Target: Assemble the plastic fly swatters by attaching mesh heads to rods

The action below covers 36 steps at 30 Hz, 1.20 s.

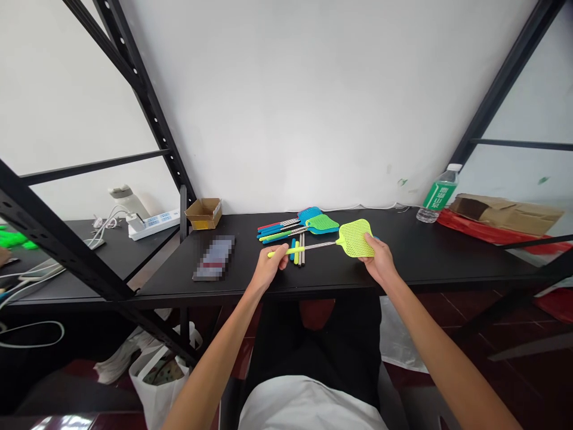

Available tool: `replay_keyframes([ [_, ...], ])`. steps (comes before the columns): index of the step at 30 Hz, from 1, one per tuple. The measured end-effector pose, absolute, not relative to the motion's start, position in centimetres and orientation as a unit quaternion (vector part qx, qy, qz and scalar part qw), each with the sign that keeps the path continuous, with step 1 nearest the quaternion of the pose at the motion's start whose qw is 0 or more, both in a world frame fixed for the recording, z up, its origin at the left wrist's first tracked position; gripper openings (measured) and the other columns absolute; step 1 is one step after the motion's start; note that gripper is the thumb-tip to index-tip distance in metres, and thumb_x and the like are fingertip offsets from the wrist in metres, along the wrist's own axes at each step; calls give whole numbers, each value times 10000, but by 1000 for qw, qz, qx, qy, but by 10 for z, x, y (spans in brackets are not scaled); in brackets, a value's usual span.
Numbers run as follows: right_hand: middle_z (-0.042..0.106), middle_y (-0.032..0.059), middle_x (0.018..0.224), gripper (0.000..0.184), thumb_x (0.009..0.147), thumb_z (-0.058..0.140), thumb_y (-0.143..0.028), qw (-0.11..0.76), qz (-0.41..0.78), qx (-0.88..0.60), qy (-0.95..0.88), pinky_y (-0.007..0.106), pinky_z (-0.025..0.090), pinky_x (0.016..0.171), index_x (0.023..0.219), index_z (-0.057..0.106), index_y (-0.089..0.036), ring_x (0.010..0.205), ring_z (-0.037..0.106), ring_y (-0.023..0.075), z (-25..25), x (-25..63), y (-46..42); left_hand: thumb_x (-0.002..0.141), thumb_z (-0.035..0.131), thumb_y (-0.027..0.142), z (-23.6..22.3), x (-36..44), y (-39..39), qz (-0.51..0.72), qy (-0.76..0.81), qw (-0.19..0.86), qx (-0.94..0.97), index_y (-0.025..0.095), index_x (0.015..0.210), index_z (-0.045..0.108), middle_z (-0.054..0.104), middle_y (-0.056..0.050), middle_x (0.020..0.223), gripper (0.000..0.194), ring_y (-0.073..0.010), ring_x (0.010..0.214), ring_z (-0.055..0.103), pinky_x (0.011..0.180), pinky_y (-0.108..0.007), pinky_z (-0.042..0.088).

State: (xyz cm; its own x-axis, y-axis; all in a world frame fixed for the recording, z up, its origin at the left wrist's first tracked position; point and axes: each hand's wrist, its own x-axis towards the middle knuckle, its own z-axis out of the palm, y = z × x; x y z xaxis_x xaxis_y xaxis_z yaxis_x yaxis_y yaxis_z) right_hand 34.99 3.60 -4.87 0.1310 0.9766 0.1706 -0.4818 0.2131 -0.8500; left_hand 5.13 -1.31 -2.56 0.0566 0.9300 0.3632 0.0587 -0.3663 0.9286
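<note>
A yellow-green fly swatter (353, 237) is held level just above the black table (416, 257). My left hand (270, 264) is closed on its yellow handle end. My right hand (377, 260) grips the mesh head by its lower edge. A thin metal rod joins the handle and the head. Behind it lies a small pile of other swatters (304, 224) with blue and green heads and coloured handles. Several short loose handle pieces (298, 249) lie just under the rod.
A small open cardboard box (205, 212) stands at the back left, a flat dark packet (215, 257) in front of it. A green-labelled water bottle (437, 194) and brown paper bags (505, 213) sit at the right. Black shelf struts (147, 101) slant on both sides.
</note>
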Motion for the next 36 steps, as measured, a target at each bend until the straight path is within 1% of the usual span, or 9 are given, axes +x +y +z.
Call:
replay_keyframes([
  [4, 614, 28, 744, 296, 708, 833, -406, 681, 536, -323, -380, 186, 343, 352, 774, 693, -153, 568, 503, 99, -47, 349, 35, 887, 589, 443, -26, 50, -12, 558, 394, 404, 609, 164, 586, 558, 549, -1, 584, 412, -96, 519, 437, 522, -247, 313],
  [10, 618, 29, 742, 292, 715, 826, -395, 682, 538, -322, -376, 190, 337, 361, 787, 695, -144, 568, 507, 100, -46, 348, 34, 865, 620, 434, -29, 50, -9, 576, 391, 395, 599, 161, 608, 600, 596, -14, 608, 376, -88, 501, 415, 525, -248, 320],
  [13, 623, 32, 754, 295, 720, 819, -401, 684, 537, -319, -377, 194, 335, 364, 804, 700, -144, 568, 509, 103, -45, 348, 34, 869, 606, 439, -29, 51, -9, 585, 396, 401, 583, 168, 638, 596, 601, -10, 624, 357, -86, 493, 419, 519, -247, 328],
  [16, 640, 38, 796, 295, 732, 805, -412, 695, 531, -313, -369, 202, 338, 371, 829, 704, -153, 583, 522, 111, -45, 349, 33, 899, 539, 474, -28, 52, -10, 574, 398, 419, 580, 172, 650, 580, 602, -19, 631, 394, -102, 509, 456, 515, -251, 345],
  [20, 656, 44, 835, 295, 731, 803, -418, 710, 528, -302, -354, 203, 333, 377, 826, 697, -159, 602, 535, 118, -44, 350, 34, 923, 456, 525, -29, 53, -10, 574, 400, 444, 560, 188, 571, 472, 524, -11, 532, 488, -112, 492, 442, 512, -258, 346],
  [23, 654, 44, 833, 304, 725, 807, -426, 712, 528, -300, -353, 201, 326, 372, 827, 697, -161, 600, 532, 117, -45, 349, 34, 928, 431, 542, -30, 52, -8, 582, 403, 448, 546, 206, 530, 365, 453, 1, 482, 525, -113, 476, 412, 507, -264, 330],
  [25, 644, 43, 821, 312, 725, 808, -433, 709, 525, -303, -360, 200, 332, 371, 833, 701, -161, 601, 531, 117, -45, 349, 34, 926, 437, 547, -31, 52, -8, 585, 407, 443, 544, 210, 517, 334, 432, 4, 470, 540, -109, 467, 394, 505, -266, 322],
  [28, 623, 38, 801, 317, 731, 804, -445, 704, 520, -309, -372, 199, 342, 371, 823, 704, -159, 607, 528, 118, -45, 349, 33, 914, 473, 545, -32, 51, -6, 595, 406, 437, 538, 203, 521, 368, 428, 9, 475, 532, -103, 462, 383, 494, -261, 309],
  [36, 614, 43, 791, 295, 739, 802, -428, 696, 518, -325, -376, 192, 333, 359, 813, 703, -160, 603, 506, 116, -47, 348, 33, 911, 532, 473, -35, 49, -3, 602, 383, 411, 567, 165, 610, 539, 547, -13, 626, 431, -83, 487, 424, 500, -240, 336],
])
